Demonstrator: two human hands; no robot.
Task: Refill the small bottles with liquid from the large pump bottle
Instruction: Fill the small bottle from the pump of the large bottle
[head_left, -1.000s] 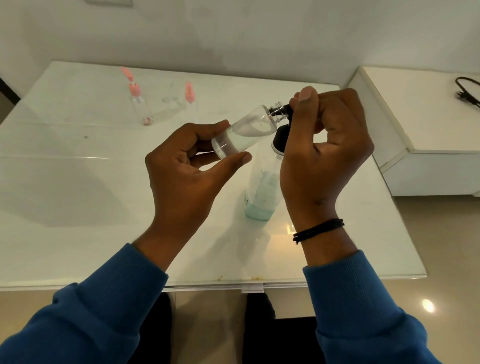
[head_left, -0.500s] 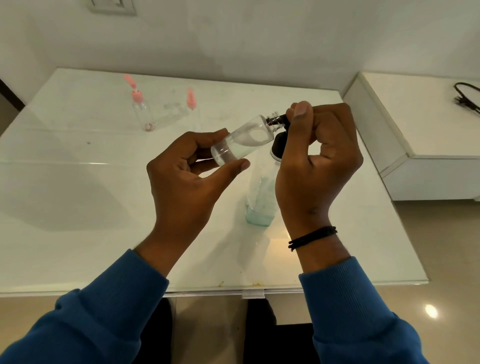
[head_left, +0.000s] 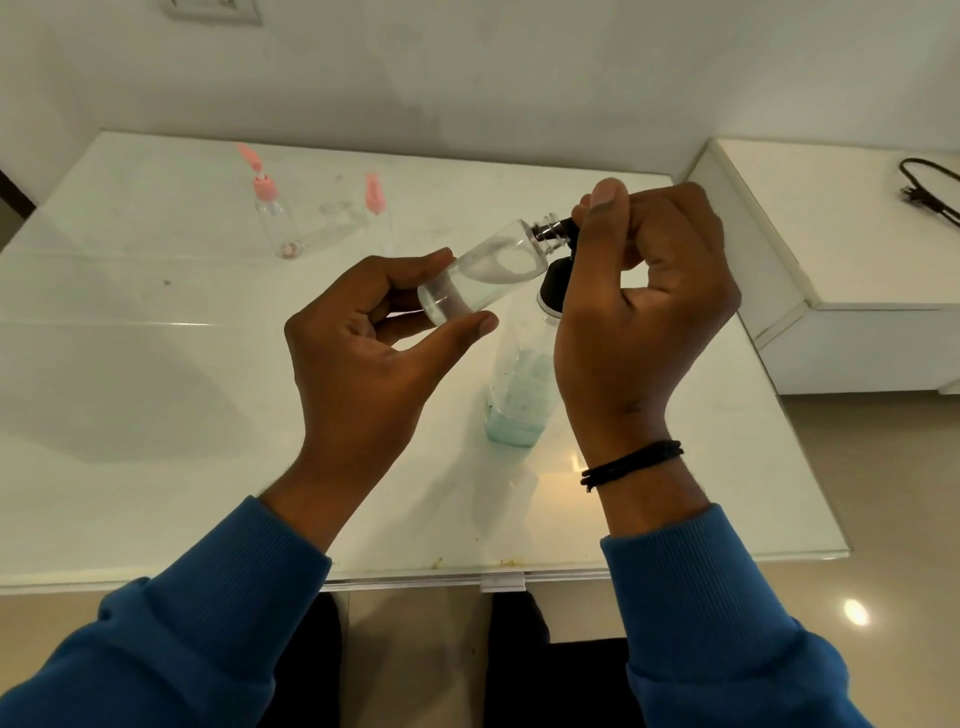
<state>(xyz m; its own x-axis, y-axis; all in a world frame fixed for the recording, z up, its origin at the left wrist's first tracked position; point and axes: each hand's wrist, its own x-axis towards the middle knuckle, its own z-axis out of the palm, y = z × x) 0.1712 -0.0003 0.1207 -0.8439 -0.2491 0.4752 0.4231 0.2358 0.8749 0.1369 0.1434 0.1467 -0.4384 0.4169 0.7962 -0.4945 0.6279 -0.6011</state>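
My left hand grips a small clear bottle near its base, tilted with its open neck pointing up and right. Clear liquid lies in its lower part. My right hand is curled round the black pump head of the large pump bottle, which stands on the table with a little pale blue liquid at its bottom. The pump's nozzle meets the small bottle's neck. Most of the pump head is hidden by my fingers.
Two other small clear bottles stand at the back of the white glass table: one with an open pink flip cap, one with a pink cap. A white cabinet with a black cable stands at the right.
Both hands and the small bottle keep the same grip and pose. The view has shifted slightly; the small bottle's tilt looks nearly unchanged.
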